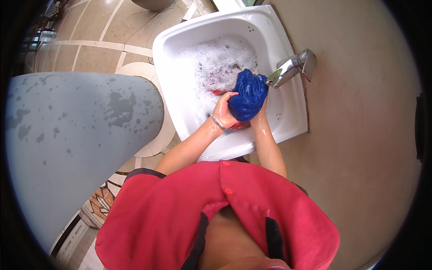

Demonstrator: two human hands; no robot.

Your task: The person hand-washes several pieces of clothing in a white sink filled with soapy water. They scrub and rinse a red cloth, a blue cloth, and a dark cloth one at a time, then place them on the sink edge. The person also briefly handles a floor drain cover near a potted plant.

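Note:
A wet, bunched blue cloth (249, 96) is held up between my two hands above a white washbasin (165, 60). My left hand (224, 110), with a bracelet at its wrist, grips the near left side of the bundle. Most of my right hand (261, 109) is hidden behind the right side of the cloth. The bundle's upper right reaches the spout of the chrome tap (287, 69). Soapy water (216, 60) with white foam and bubbles fills the basin. Red fabric (240, 126) shows in the water beneath my hands, and its extent is hidden by foam.
A beige wall (354, 111) runs along the basin's right side. To the left stands a grey-blue surface (84, 111) with wet spots and a rounded end. Tiled floor (94, 30) lies beyond, with a rounded grey object (153, 3) at the top edge.

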